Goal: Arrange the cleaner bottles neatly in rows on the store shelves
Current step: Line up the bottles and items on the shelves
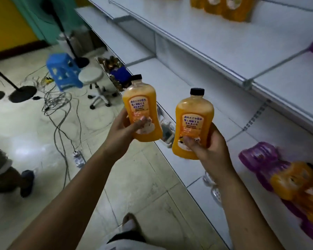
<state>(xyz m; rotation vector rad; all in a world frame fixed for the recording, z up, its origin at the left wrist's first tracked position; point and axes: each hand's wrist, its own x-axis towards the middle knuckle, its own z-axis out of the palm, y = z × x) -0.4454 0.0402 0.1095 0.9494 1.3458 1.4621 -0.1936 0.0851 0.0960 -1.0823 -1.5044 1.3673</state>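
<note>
My left hand (pixel 124 131) grips an orange cleaner bottle (pixel 140 102) with a black cap, held upright in front of the shelves. My right hand (pixel 209 147) grips a second orange bottle (pixel 193 120) of the same kind, a little lower and to the right. Both labels face me. Several orange bottles (pixel 222 7) stand in a row on the upper shelf at the top. A blurred pile of purple and orange bottles (pixel 285 174) lies on the lower white shelf (pixel 197 98) at the right.
White store shelves (pixel 215 42) run from the top left to the right edge. On the tiled floor at the left are tangled cables (pixel 61 112), a blue stool (pixel 63 69), a white swivel stool (pixel 93 78) and stand bases. Another person's leg (pixel 11 177) shows at the left edge.
</note>
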